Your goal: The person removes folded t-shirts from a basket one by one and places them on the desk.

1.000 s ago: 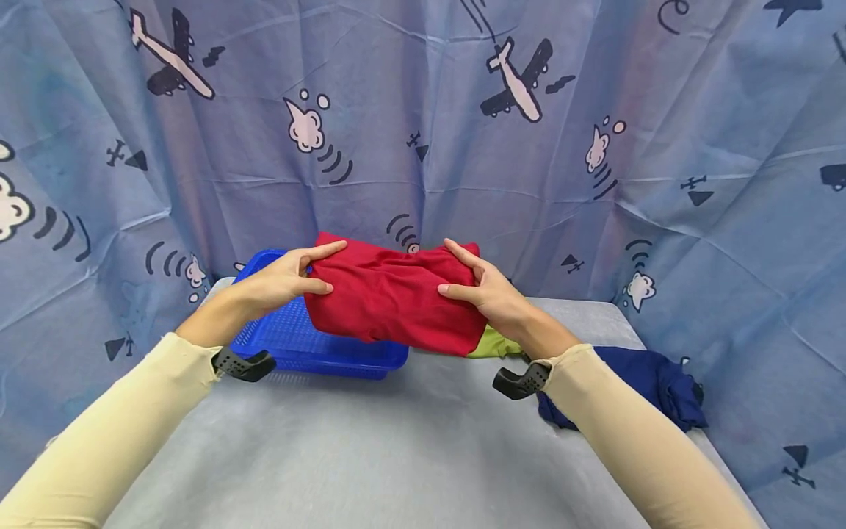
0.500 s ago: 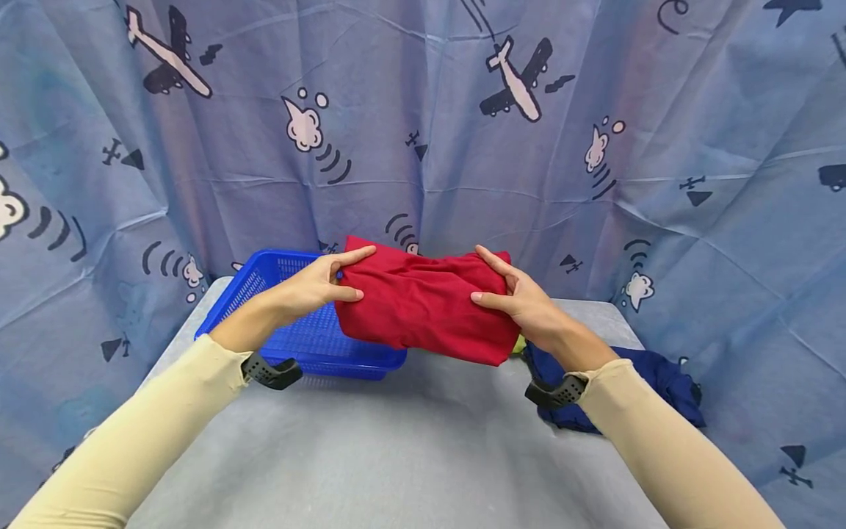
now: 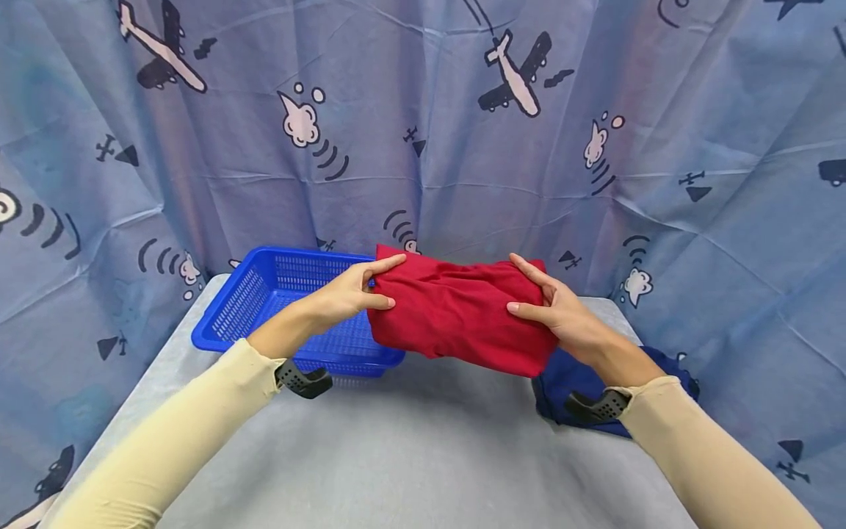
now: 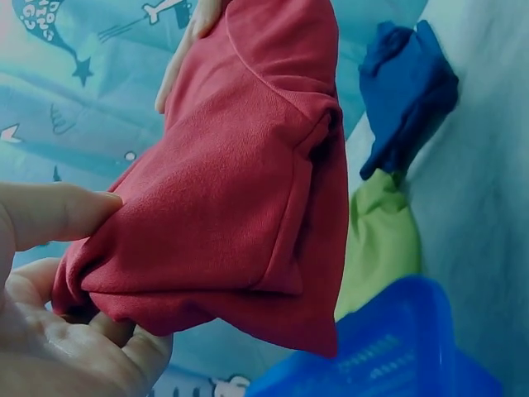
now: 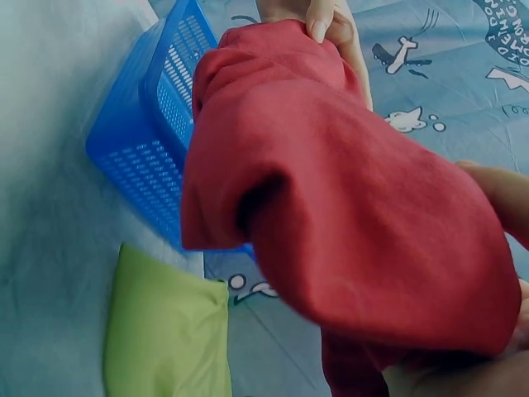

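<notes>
A folded red garment point(image 3: 456, 316) is held up over the table between my two hands, its broad side facing me. My left hand point(image 3: 340, 297) pinches its left end, thumb on the near face. At the opposite end my right hand point(image 3: 562, 312) grips it the same way, thumb in front. Seams and a folded edge show on the red cloth in the left wrist view. Behind the left hand stands a blue plastic basket point(image 3: 291, 360) with perforated walls, partly covered by that forearm and the garment.
A navy cloth point(image 3: 555, 389) lies on the right side of the grey table point(image 3: 410, 455), partly behind the right wrist. A light green cloth point(image 5: 165, 331) lies near the basket in the wrist views. A blue patterned curtain point(image 3: 370, 110) hangs around the table.
Both hands have moved to the right and slightly down with the red garment, keeping their grip. More of the basket now shows, while the green cloth has become hidden in the head view.
</notes>
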`<state>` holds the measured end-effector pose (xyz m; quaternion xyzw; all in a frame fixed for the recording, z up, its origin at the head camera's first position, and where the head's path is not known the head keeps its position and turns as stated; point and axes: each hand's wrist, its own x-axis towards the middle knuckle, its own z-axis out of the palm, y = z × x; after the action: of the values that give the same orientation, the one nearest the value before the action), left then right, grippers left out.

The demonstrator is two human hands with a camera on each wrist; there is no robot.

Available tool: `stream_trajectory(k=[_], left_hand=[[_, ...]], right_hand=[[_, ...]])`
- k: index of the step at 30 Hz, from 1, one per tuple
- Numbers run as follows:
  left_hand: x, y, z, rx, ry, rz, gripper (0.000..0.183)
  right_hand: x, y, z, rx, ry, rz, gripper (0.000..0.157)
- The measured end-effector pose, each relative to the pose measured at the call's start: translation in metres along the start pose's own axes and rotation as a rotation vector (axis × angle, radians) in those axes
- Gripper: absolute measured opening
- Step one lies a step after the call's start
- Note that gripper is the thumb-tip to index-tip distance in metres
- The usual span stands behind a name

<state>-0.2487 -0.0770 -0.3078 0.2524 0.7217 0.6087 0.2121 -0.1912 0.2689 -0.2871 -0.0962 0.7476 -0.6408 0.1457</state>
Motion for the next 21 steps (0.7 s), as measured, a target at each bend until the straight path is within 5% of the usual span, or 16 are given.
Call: stream_trajectory(k=[8,21], left_hand=[[0.008,-0.001,0.020,-0.014,-0.037,0.002,0.080],[0.015,-0.023,0.051,-0.015,-0.094,-0.044,0.080]], right_hand=[[-0.017,0.010,-0.016,-0.012,-0.016,-0.008,0.079],[-0.037,0.043,-0.034,-0.029,-0.066,0.022,0.081]])
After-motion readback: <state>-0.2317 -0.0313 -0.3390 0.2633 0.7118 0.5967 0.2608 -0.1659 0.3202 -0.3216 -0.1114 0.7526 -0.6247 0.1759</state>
